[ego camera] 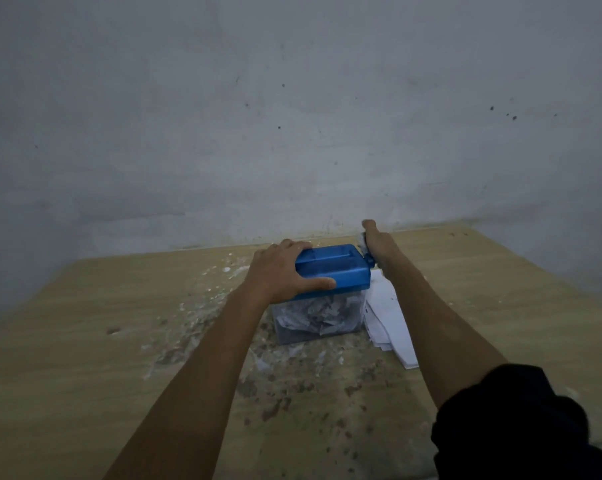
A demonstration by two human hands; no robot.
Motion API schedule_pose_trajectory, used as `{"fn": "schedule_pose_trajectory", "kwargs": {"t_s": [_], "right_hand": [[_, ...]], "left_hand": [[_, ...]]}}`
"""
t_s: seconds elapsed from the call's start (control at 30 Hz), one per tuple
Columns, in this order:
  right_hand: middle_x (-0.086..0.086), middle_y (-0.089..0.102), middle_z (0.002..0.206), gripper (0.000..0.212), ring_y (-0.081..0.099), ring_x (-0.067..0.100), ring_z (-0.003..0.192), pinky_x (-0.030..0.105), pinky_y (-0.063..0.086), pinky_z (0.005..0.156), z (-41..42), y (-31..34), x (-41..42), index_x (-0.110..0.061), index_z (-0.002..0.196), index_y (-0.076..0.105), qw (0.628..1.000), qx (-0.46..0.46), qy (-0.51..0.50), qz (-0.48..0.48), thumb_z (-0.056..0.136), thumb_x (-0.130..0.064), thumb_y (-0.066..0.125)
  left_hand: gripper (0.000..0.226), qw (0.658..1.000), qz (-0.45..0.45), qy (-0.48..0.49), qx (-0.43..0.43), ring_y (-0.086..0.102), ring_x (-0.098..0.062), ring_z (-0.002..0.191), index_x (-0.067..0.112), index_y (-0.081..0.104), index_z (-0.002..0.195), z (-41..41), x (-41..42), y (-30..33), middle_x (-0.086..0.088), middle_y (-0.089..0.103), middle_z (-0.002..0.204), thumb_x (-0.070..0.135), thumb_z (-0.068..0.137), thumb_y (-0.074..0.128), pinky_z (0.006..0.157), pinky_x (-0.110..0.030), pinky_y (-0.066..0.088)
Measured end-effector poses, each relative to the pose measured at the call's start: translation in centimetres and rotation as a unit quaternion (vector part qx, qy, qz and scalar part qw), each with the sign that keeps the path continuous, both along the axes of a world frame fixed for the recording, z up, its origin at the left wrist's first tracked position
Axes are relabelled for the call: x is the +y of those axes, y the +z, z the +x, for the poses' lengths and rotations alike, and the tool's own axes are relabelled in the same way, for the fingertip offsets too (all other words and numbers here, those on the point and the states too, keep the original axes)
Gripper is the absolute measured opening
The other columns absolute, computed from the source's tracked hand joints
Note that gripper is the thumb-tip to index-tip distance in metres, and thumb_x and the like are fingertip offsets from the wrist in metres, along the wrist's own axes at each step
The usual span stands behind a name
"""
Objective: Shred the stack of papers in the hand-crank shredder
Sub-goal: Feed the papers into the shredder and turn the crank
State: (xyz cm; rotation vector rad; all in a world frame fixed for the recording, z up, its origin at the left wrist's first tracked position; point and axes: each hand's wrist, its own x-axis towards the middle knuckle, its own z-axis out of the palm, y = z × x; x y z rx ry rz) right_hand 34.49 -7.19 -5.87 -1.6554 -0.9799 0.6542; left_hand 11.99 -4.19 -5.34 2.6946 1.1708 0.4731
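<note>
The hand-crank shredder point(330, 271), a blue cutter head on a clear bin point(315, 320), is set near the middle of the wooden counter point(85, 341), close to the wall. The bin is seen well filled with shredded paper point(313, 315), so a good part of the work is judged done. A fanned stack of white papers point(389, 317) is left lying on the counter just beside the bin's right side, so more feeding remains. No sheet can be made out in the slot. The head is clasped at its left end by the left hand point(278, 271), thumb along the near edge. The crank handle point(363, 244) is gripped by the right hand point(375, 239). Scraps and stains point(292, 375) are scattered over the counter around the bin.
</note>
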Motion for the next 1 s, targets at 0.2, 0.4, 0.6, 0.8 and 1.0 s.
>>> {"fn": "schedule_pose_trajectory", "kwargs": {"t_s": [0.2, 0.4, 0.6, 0.8, 1.0], "right_hand": [[0.003, 0.060, 0.075, 0.058, 0.052, 0.016, 0.066, 0.030, 0.040, 0.065, 0.5, -1.4, -2.9, -0.015, 0.078, 0.061, 0.999, -0.038, -0.016, 0.024, 0.097, -0.060, 0.030], [0.008, 0.065, 0.094, 0.059, 0.060, 0.026, 0.089, 0.035, 0.045, 0.077, 1.8, -5.5, -7.7, -0.012, 0.091, 0.062, 0.966, -0.229, -0.092, -0.076, 0.092, -0.066, 0.040], [0.018, 0.043, 0.136, 0.088, 0.041, 0.037, 0.126, 0.046, 0.034, 0.104, 1.6, -9.6, -11.1, -0.013, 0.127, 0.048, 0.888, -0.339, -0.173, -0.257, 0.073, -0.081, 0.051], [0.016, 0.050, 0.123, 0.074, 0.048, 0.034, 0.115, 0.041, 0.036, 0.095, 1.0, -10.3, -11.3, -0.012, 0.115, 0.046, 0.897, -0.332, -0.204, -0.209, 0.072, -0.069, 0.064], [0.009, 0.050, 0.117, 0.066, 0.048, 0.030, 0.109, 0.040, 0.036, 0.090, 0.3, -10.9, -11.3, -0.018, 0.115, 0.049, 0.890, -0.349, -0.241, -0.171, 0.072, -0.065, 0.066]], "left_hand": [[0.108, 0.999, 0.034, 0.000, -0.016, 0.054, -0.017, 0.118, 0.031, 0.044, 0.145, 0.2, -0.2, -0.5, 0.007, 0.053, 0.139, 0.097, 0.059, 0.040, 0.104, -0.042, 0.043], [0.110, 0.997, 0.077, 0.006, -0.023, 0.054, -0.020, 0.120, 0.032, 0.049, 0.144, -0.1, -1.0, -0.4, 0.006, 0.057, 0.140, 0.100, 0.060, 0.032, 0.103, -0.040, 0.039], [0.118, 0.992, 0.117, 0.042, 0.016, 0.048, -0.023, 0.127, 0.033, 0.044, 0.147, -0.5, -1.5, -0.8, 0.006, 0.051, 0.146, 0.102, 0.057, 0.013, 0.108, -0.045, 0.031], [0.110, 0.994, 0.099, 0.045, -0.002, 0.045, -0.022, 0.134, 0.023, 0.040, 0.150, -0.4, -2.0, -1.2, 0.002, 0.044, 0.152, 0.094, 0.068, 0.028, 0.113, -0.044, 0.032], [0.108, 0.995, 0.082, 0.048, -0.017, 0.047, -0.023, 0.132, 0.023, 0.042, 0.149, -0.5, -2.1, -1.2, 0.001, 0.046, 0.150, 0.092, 0.068, 0.032, 0.114, -0.045, 0.034]]}}
